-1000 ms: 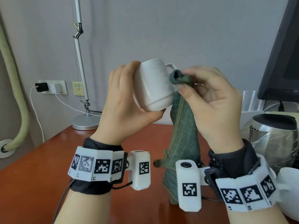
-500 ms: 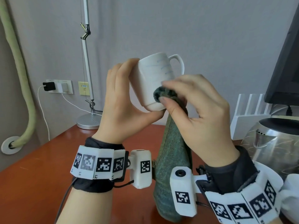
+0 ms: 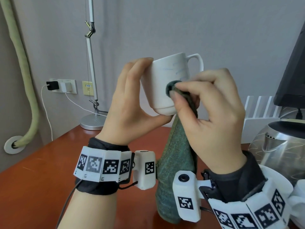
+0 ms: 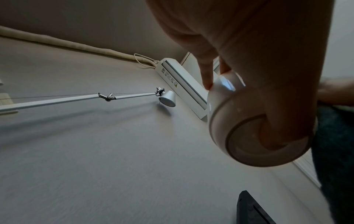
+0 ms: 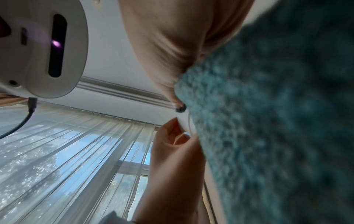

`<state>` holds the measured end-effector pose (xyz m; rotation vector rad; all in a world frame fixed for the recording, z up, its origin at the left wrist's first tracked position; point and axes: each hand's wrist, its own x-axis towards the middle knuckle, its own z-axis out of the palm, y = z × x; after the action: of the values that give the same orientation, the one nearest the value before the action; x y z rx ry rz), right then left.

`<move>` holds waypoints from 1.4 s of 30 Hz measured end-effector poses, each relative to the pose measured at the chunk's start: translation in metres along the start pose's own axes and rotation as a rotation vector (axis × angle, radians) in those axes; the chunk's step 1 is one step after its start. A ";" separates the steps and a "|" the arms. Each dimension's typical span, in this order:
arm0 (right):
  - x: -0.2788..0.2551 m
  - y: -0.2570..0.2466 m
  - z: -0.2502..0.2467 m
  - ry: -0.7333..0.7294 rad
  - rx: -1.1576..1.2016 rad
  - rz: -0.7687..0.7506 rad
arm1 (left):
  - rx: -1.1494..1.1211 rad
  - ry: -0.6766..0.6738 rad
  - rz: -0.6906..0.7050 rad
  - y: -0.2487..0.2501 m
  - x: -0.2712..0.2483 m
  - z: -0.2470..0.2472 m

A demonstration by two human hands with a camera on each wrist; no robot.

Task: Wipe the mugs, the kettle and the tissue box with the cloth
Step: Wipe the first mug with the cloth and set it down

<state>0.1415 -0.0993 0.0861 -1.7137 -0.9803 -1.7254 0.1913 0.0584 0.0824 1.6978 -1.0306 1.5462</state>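
Item one: my left hand (image 3: 128, 103) grips the white mug (image 3: 166, 83) aloft, fingers at its rim, thumb under its base; my right hand (image 3: 212, 113) pinches a bunched corner of the green cloth (image 3: 175, 171) against the mug's side. The cloth hangs to the red-brown desk (image 3: 41, 179), hiding part of it. Item two: steel kettle (image 3: 280, 146) at right, lamp base (image 3: 92, 121) beyond.

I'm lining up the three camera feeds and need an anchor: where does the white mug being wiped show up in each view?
Head: the white mug sits centre frame, raised above the desk, gripped by the left hand.
Left wrist: right of centre, its base facing the camera, thumb across the bottom.
Right wrist: only a thin white sliver beside the cloth.
Shared landmark: the cloth, also seen in the head view.
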 end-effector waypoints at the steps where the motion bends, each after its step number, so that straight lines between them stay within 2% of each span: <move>1: 0.000 0.001 -0.001 0.017 -0.009 0.009 | -0.009 0.005 -0.007 -0.001 0.000 -0.001; 3: -0.001 0.004 -0.003 0.015 -0.006 0.024 | -0.019 0.020 -0.031 -0.004 0.001 -0.005; 8: -0.004 0.001 0.004 -0.096 0.033 0.020 | 0.015 0.008 -0.039 0.001 0.004 -0.008; 15: 0.002 0.001 -0.003 0.023 -0.015 0.022 | 0.087 -0.060 0.069 0.014 0.009 -0.002; 22: -0.001 -0.003 0.001 -0.021 -0.031 0.025 | 0.093 -0.056 0.064 0.013 0.009 -0.001; 29: 0.005 0.002 -0.010 0.095 -0.076 0.065 | 0.018 -0.177 0.094 0.028 0.009 0.015; 33: 0.002 0.001 -0.007 0.081 -0.041 0.096 | 0.078 -0.143 0.056 0.023 0.006 0.011; 38: 0.001 0.002 -0.005 -0.011 -0.053 0.070 | 0.104 -0.116 0.023 0.021 0.006 0.012; 42: 0.005 0.008 -0.013 0.062 -0.068 0.071 | 0.085 -0.171 0.084 0.027 0.005 0.018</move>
<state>0.1388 -0.1138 0.0926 -1.7058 -0.8326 -1.7732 0.1776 0.0289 0.0837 1.8937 -1.1496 1.5371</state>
